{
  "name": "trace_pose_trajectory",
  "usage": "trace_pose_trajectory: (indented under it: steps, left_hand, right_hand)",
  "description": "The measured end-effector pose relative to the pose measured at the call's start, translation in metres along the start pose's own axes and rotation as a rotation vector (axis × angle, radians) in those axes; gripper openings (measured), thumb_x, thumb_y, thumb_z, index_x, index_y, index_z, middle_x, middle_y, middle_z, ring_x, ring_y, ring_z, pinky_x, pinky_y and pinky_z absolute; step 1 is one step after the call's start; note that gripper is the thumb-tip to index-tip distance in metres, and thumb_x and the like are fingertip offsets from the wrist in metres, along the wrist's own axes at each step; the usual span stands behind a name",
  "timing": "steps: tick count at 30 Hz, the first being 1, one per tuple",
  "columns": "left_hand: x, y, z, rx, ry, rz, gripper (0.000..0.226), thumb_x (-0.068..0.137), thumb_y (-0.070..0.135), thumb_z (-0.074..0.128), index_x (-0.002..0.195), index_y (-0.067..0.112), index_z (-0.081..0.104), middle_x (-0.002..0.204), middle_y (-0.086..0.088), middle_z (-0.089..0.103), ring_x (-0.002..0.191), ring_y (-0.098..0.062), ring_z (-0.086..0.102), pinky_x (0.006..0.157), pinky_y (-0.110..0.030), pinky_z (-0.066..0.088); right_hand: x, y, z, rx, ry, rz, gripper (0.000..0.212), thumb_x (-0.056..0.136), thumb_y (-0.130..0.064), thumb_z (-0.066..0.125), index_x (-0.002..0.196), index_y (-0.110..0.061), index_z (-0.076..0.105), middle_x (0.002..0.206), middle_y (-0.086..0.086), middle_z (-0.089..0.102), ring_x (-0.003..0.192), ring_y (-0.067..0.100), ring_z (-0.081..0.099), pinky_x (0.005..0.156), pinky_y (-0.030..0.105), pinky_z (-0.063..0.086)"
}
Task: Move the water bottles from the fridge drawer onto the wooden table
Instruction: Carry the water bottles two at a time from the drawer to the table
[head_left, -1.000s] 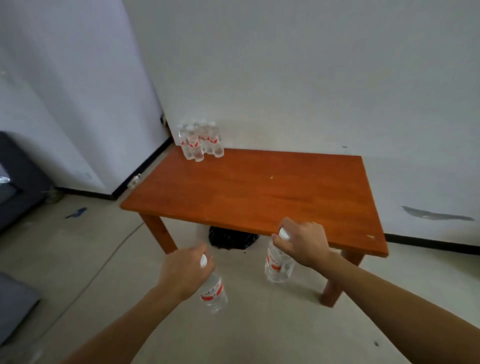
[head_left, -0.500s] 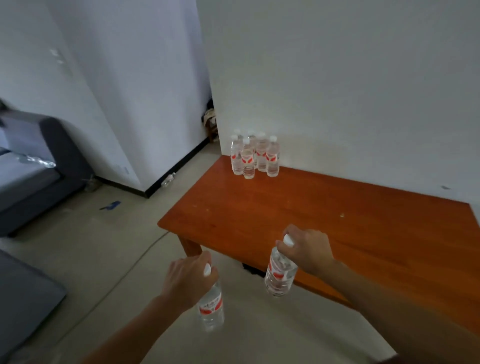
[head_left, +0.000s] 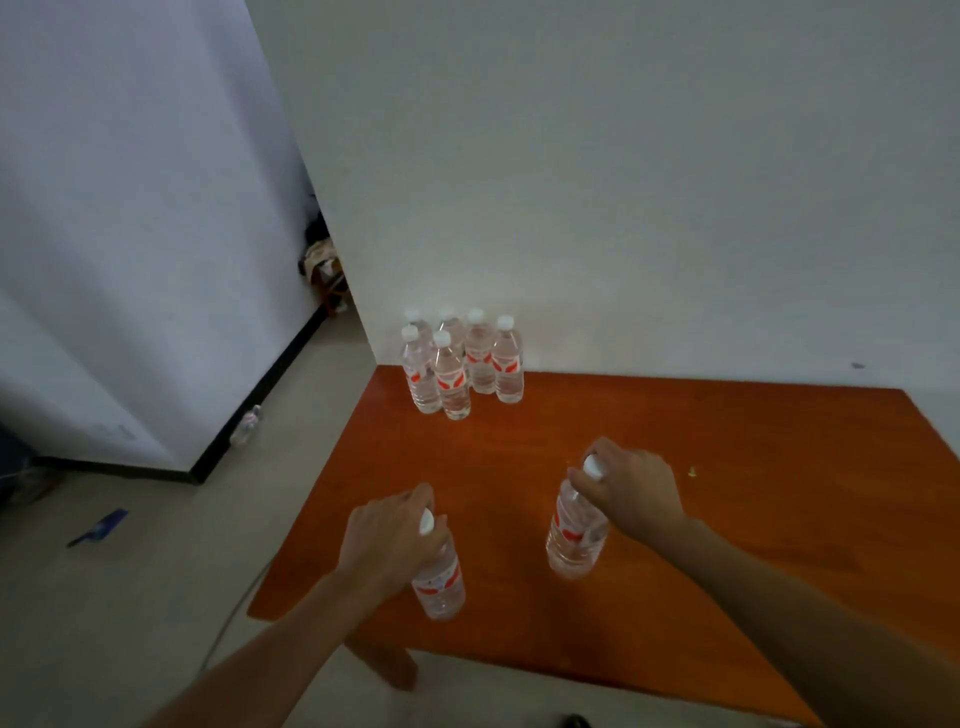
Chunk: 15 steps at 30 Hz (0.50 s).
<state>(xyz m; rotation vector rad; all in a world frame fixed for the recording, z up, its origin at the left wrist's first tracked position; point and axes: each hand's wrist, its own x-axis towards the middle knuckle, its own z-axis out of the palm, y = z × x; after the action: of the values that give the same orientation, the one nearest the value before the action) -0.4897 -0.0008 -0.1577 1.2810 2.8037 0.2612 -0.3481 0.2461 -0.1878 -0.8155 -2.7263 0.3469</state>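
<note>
Hanging by its white cap, the left bottle (head_left: 441, 582) is pinched in the curled fingers of the left grip (head_left: 387, 540). The right bottle (head_left: 574, 535) hangs the same way from the right grip (head_left: 631, 488). Both bottles are upright, long axis vertical, with their bodies straight below the grips and over the wooden counter (head_left: 727, 493). Whether either base touches the wood I cannot tell. The left bottle is just inside the near-left corner; the right bottle is farther in and to the right.

A group of six bottles (head_left: 460, 366) stands at the far-left corner by the wall, well apart from both grips. It lies far and slightly right of the left grip, and far and left of the right grip. Neither grip is clearly the nearer. Setting these two down beside that group would, I judge, mean carrying them away from the near edge and lowering them with their bases flat.

Half a second ago the left bottle hung over the floor and the right one at the near edge; now both are over the wood. The fridge drawer is not in view.
</note>
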Motion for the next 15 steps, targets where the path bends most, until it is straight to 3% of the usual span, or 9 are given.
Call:
trace_pose_trajectory:
  steps: [2, 6, 10, 13, 15]
  left_hand:
    - [0.035, -0.003, 0.007, -0.005, -0.011, 0.021, 0.019, 0.093, 0.049, 0.045, 0.090, 0.030, 0.042, 0.078, 0.011, 0.056, 0.068, -0.004, 0.056, 0.067, -0.018, 0.047]
    - [0.103, -0.004, 0.015, 0.013, -0.059, 0.094, 0.019, 0.092, 0.050, 0.045, 0.089, 0.031, 0.042, 0.078, 0.013, 0.055, 0.067, -0.003, 0.055, 0.066, -0.018, 0.049]
    - [0.173, -0.005, 0.019, 0.041, -0.030, 0.170, 0.021, 0.092, 0.049, 0.043, 0.091, 0.028, 0.047, 0.081, 0.011, 0.058, 0.069, -0.007, 0.056, 0.065, -0.023, 0.044]
    - [0.216, -0.007, 0.025, 0.082, 0.007, 0.236, 0.029, 0.092, 0.048, 0.041, 0.102, 0.023, 0.052, 0.093, 0.006, 0.064, 0.077, -0.013, 0.060, 0.067, -0.029, 0.047]
    - [0.249, -0.008, 0.028, 0.086, 0.029, 0.278, 0.032, 0.093, 0.048, 0.041, 0.107, 0.022, 0.053, 0.099, 0.003, 0.065, 0.082, -0.015, 0.060, 0.069, -0.028, 0.047]
  right_hand:
    - [0.027, 0.010, 0.007, -0.025, -0.005, 0.042, 0.034, 0.091, -0.056, 0.050, 0.096, -0.024, 0.058, 0.067, -0.010, 0.058, 0.052, 0.004, 0.053, 0.048, 0.019, 0.045]
    - [0.078, 0.029, 0.024, -0.024, -0.027, 0.135, 0.033, 0.092, -0.054, 0.051, 0.100, -0.022, 0.057, 0.067, -0.012, 0.052, 0.050, 0.001, 0.044, 0.044, 0.014, 0.031]
    - [0.136, 0.040, 0.036, 0.026, -0.045, 0.201, 0.035, 0.090, -0.054, 0.054, 0.103, -0.021, 0.056, 0.076, -0.009, 0.059, 0.059, 0.005, 0.056, 0.050, 0.018, 0.046]
    - [0.170, 0.041, 0.042, 0.064, -0.031, 0.253, 0.035, 0.089, -0.052, 0.056, 0.103, -0.019, 0.057, 0.078, -0.008, 0.059, 0.064, 0.008, 0.058, 0.051, 0.018, 0.042]
    - [0.199, 0.042, 0.047, 0.058, -0.007, 0.286, 0.038, 0.089, -0.052, 0.056, 0.105, -0.018, 0.057, 0.080, -0.005, 0.062, 0.066, 0.010, 0.060, 0.055, 0.021, 0.047]
